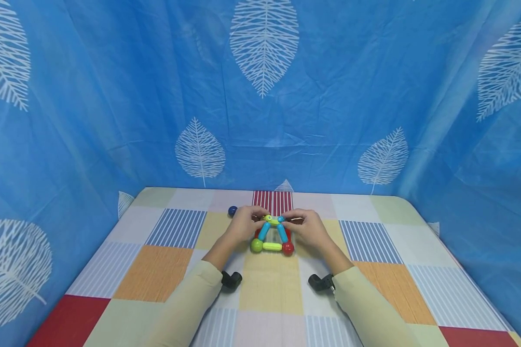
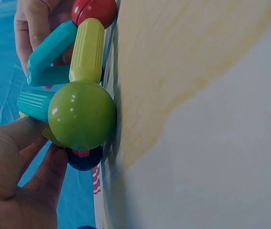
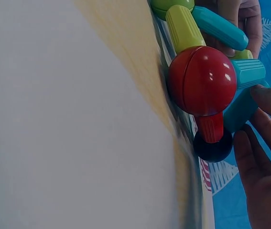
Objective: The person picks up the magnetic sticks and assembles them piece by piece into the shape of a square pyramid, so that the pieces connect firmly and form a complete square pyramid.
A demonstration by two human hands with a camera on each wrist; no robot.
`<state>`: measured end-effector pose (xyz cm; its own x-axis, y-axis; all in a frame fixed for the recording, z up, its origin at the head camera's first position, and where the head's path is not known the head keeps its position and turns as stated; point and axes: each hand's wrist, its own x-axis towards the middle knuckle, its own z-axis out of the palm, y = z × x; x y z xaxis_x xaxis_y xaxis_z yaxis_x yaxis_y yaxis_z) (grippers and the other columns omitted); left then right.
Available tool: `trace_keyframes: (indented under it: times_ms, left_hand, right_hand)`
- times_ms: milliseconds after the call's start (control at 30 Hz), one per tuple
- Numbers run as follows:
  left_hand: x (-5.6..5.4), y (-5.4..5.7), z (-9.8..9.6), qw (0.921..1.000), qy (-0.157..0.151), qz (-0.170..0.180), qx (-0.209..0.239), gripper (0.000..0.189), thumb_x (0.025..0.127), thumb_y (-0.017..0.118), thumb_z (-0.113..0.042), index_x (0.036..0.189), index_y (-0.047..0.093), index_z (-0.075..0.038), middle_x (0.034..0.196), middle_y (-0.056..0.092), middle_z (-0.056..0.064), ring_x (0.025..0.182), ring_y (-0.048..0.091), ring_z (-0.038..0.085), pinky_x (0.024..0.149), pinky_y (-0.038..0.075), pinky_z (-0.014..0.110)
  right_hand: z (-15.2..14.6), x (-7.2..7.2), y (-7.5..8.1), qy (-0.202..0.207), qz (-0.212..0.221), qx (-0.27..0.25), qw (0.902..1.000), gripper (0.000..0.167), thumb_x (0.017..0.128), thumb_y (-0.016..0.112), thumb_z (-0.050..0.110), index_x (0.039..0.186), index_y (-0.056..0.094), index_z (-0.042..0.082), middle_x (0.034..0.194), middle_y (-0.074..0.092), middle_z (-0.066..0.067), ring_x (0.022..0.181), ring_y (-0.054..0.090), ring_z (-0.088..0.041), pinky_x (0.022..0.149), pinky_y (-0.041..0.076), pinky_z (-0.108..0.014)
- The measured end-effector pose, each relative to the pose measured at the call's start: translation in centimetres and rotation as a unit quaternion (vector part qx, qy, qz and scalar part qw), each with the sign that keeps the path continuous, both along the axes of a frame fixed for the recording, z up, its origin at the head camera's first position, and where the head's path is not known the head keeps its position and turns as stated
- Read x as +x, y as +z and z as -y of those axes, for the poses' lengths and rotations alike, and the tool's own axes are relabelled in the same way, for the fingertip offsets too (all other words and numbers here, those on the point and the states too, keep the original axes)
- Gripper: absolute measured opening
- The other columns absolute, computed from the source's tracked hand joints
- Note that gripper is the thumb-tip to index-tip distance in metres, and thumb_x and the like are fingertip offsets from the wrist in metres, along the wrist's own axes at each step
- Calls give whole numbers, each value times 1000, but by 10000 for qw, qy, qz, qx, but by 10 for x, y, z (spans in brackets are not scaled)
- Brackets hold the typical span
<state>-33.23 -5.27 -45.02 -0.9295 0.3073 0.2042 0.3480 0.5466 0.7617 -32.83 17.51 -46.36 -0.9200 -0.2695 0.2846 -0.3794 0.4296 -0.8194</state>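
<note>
A frame of plastic rods and balls stands on the table. At its front, a green ball (image 1: 256,246) and a red ball (image 1: 288,248) are joined by a yellow-green rod (image 1: 272,246). Two blue rods lean up from these balls, a left one (image 1: 264,231) and a right one (image 1: 282,233). My left hand (image 1: 244,223) pinches a yellow-green rod (image 2: 52,137) at the top left. Opposite it, my right hand (image 1: 307,225) pinches a blue rod (image 3: 242,110) at the top right. A dark blue ball (image 3: 213,145) shows low at the back, joined to a red rod (image 3: 210,128).
A loose dark blue ball (image 1: 232,211) lies beyond my left hand. The table wears a patchwork cloth (image 1: 154,272), and a blue leaf-print curtain (image 1: 312,111) surrounds its back and sides. Black wrist cameras hang by both sleeves, a left one (image 1: 231,280) and a right one (image 1: 320,283).
</note>
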Motion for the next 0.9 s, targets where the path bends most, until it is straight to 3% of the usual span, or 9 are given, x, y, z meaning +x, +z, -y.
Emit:
trace_keyframes:
  times_ms: [200,333,533,767,900]
  left_hand:
    - [0,0,0,10000,42,-3,34,18,94,73,-7,111,76,-11,106,76,5,101,70,21,95,59,38]
    - [0,-1,2,10000,56,57,34,19,94,73,-9,113,75,-13,108,75,4,103,70,21,95,59,37]
    - [-3,1,20,9985,301,209,414,27,95,73,-13,123,71,-9,119,73,8,109,68,25,98,57,40]
    - [-19,2,49,9936,879,-405,590,29,94,74,-10,122,72,-3,120,68,18,107,66,34,95,57,46]
    - [-25,-1,59,9920,1156,-253,438,31,95,74,-13,125,71,-5,126,65,17,118,60,36,101,53,49]
  right_hand:
    - [0,-1,-1,131,-170,-7,9998,23,92,76,8,113,77,2,113,75,-17,107,73,-34,92,60,-37]
    - [-1,1,0,60,-111,-10,9999,23,91,77,10,114,77,4,115,75,-15,109,72,-31,93,60,-34]
    - [-5,11,1,-465,199,-45,9987,23,94,75,16,115,77,7,118,75,-12,110,71,-27,94,59,-33]
    - [-10,29,4,-857,892,-222,9921,23,94,75,19,114,77,8,118,75,-12,105,71,-20,87,59,-28]
    - [-9,40,5,-921,1461,-278,9846,25,93,76,22,114,77,9,119,74,-10,96,72,-17,81,61,-30]
